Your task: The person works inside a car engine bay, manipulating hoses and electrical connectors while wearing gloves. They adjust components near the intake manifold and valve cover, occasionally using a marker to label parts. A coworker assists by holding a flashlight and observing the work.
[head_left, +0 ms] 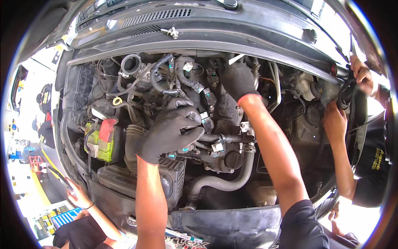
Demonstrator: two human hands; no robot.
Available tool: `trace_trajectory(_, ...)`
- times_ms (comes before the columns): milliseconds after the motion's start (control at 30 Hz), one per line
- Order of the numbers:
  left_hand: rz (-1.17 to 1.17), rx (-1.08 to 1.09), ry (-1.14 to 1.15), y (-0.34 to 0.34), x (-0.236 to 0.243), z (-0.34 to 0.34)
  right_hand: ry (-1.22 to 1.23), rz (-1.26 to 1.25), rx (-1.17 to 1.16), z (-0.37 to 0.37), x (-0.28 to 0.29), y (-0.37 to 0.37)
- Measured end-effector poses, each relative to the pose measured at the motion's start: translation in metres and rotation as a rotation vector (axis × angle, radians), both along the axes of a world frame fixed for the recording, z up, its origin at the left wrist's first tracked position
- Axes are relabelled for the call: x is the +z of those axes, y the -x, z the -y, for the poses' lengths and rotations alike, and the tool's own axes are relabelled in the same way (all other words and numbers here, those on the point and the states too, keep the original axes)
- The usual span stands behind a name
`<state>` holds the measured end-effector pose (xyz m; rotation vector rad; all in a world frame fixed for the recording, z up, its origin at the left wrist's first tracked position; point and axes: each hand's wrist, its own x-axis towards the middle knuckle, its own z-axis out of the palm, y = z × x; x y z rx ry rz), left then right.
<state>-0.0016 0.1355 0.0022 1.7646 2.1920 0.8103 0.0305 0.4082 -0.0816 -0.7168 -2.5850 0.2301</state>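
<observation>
My left hand (pixel 170 130), in a black glove, is over the middle of the engine with its fingers curled in and the thumb close to them. Whatever they hold is hidden. Beside that thumb runs a black corrugated wiring sleeve (pixel 226 138), and more sleeve (pixel 156 79) loops above the hand. My right hand (pixel 240 79), also gloved, reaches down at the rear of the engine beside a metal fitting (pixel 256 68). Its fingertips are out of sight. A pale strip (pixel 236 59) shows at its far side. Loose connectors (pixel 209 97) lie between my hands.
A battery (pixel 99 143) with a red terminal cover sits at left. The oil filler cap (pixel 233 159) and a grey radiator hose (pixel 224 182) are nearer me. At right, a co-worker's hands (pixel 335 120) hold a dark tool (pixel 346 93). Another person's hand (pixel 78 195) holds a phone, lower left.
</observation>
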Motion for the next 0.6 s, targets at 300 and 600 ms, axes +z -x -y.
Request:
trace_trajectory(300, 0.019, -0.054, 0.009, 0.003, 0.007, -0.013, -0.079, -0.149, 0.363, -0.053, 0.011, 0.016)
trace_trajectory(600, 0.042, -0.071, 0.057, 0.005, 0.009, -0.009, -0.266, -0.264, 0.307, -0.011, 0.007, 0.015)
